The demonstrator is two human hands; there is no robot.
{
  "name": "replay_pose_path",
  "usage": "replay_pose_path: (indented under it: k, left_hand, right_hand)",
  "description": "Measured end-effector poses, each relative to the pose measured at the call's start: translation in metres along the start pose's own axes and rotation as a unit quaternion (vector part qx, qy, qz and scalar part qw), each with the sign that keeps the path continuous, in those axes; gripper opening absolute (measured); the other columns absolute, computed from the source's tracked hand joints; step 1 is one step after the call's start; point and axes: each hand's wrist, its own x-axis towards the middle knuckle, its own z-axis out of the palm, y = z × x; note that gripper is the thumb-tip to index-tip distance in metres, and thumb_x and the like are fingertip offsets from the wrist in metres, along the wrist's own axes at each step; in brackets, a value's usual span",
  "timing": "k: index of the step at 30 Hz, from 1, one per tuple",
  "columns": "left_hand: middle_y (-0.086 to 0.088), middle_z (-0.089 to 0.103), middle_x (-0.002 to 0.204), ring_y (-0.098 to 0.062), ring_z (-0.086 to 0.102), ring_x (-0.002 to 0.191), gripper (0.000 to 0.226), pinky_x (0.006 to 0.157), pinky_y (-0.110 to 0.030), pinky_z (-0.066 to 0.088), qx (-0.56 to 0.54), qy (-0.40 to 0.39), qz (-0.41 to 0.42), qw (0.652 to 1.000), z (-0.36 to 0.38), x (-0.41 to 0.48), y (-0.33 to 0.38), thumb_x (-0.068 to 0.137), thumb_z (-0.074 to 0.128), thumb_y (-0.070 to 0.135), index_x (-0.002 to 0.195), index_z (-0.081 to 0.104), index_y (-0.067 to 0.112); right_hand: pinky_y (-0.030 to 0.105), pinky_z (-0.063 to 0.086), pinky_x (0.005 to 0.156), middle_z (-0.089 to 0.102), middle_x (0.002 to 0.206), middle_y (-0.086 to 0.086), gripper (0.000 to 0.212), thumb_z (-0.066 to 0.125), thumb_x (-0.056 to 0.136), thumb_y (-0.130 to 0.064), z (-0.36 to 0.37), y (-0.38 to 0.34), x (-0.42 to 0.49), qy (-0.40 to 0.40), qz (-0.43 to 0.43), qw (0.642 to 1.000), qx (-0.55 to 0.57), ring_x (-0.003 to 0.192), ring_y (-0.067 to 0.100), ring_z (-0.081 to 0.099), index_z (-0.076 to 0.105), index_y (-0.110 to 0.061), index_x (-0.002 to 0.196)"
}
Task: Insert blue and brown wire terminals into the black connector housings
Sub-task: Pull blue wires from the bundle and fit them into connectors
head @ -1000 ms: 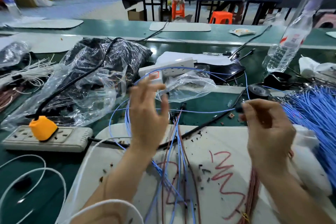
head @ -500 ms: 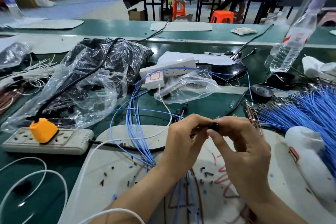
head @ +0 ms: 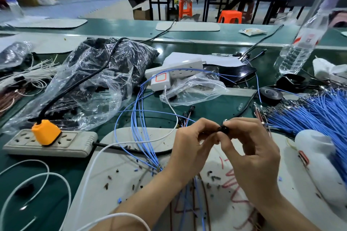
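Both hands are meeting above the white mat [head: 131, 174] at the front of the green surface [head: 216, 107]. The right hand [head: 251, 155] is pinching a small black connector [head: 223, 129] between thumb and forefinger, its other fingers [head: 249, 137] curling underneath. The left hand [head: 189, 148] is closing on the connector's left end, thumb and forefinger pinched tight; any wire going in is too small to make out. Loose blue wires [head: 139, 133] are looping over the mat just left of the left hand. A thick bundle of blue wires [head: 319, 112] is lying to the right, and a power strip [head: 71, 144] with an orange plug [head: 46, 132] is sitting at the left.
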Motion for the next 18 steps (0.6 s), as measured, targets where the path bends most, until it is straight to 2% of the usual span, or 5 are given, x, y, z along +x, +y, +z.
replay_pose_path:
  k: [3, 8, 12, 15, 18]
  left_hand:
    - [-0.009, 0.071, 0.079, -0.019, 0.068, 0.072, 0.004, 0.07, -0.032, 0.057, -0.003, 0.0, 0.002, 1.0, -0.0001, -0.0006, 0.001, 0.086, 0.066, 0.0, 0.09, 0.067, 0.0]
    - [-0.009, 0.072, 0.083, -0.021, 0.071, 0.077, 0.006, 0.071, -0.044, 0.057, -0.002, -0.002, 0.02, 1.0, 0.0, -0.0018, 0.0011, 0.086, 0.065, 0.001, 0.091, 0.067, 0.0]
    - [-0.006, 0.073, 0.083, -0.017, 0.071, 0.077, 0.008, 0.069, -0.042, 0.058, 0.002, -0.002, 0.032, 0.999, 0.0003, -0.0017, 0.0016, 0.086, 0.062, 0.005, 0.091, 0.067, 0.002]
    - [-0.003, 0.072, 0.082, -0.014, 0.071, 0.077, 0.007, 0.07, -0.039, 0.058, 0.003, -0.009, 0.026, 1.0, 0.0002, -0.0014, 0.0018, 0.086, 0.062, 0.007, 0.09, 0.066, 0.004]
    - [-0.001, 0.072, 0.081, -0.013, 0.07, 0.076, 0.007, 0.069, -0.037, 0.057, 0.011, -0.016, 0.024, 1.0, 0.0003, -0.0011, 0.0013, 0.085, 0.06, 0.006, 0.089, 0.066, 0.005]
  right_hand:
    - [0.027, 0.053, 0.066, 0.059, 0.089, -0.006, 0.027, 0.069, 0.077, -0.004, -0.0005, -0.0015, 0.0012, -0.008, -0.007, 1.0, -0.016, 0.073, 0.015, 0.061, 0.061, -0.023, 0.094]
    - [0.027, 0.052, 0.064, 0.059, 0.084, -0.006, 0.025, 0.069, 0.074, -0.002, 0.0, -0.002, 0.0028, -0.01, -0.012, 0.999, -0.041, 0.071, 0.012, 0.06, 0.061, -0.019, 0.091]
    - [0.032, 0.051, 0.06, 0.061, 0.085, -0.003, 0.017, 0.071, 0.076, -0.008, 0.0003, -0.0042, 0.0036, -0.005, -0.018, 0.999, -0.048, 0.07, 0.015, 0.059, 0.062, -0.015, 0.089]
    - [0.03, 0.051, 0.061, 0.061, 0.086, -0.002, 0.012, 0.066, 0.079, -0.015, -0.0012, -0.0065, 0.0038, -0.007, -0.037, 0.998, -0.056, 0.071, 0.014, 0.059, 0.063, -0.013, 0.09]
    - [0.028, 0.052, 0.064, 0.06, 0.087, 0.001, 0.013, 0.065, 0.08, -0.013, -0.002, -0.0081, 0.0035, -0.009, -0.059, 0.996, -0.072, 0.072, 0.013, 0.058, 0.065, -0.002, 0.088]
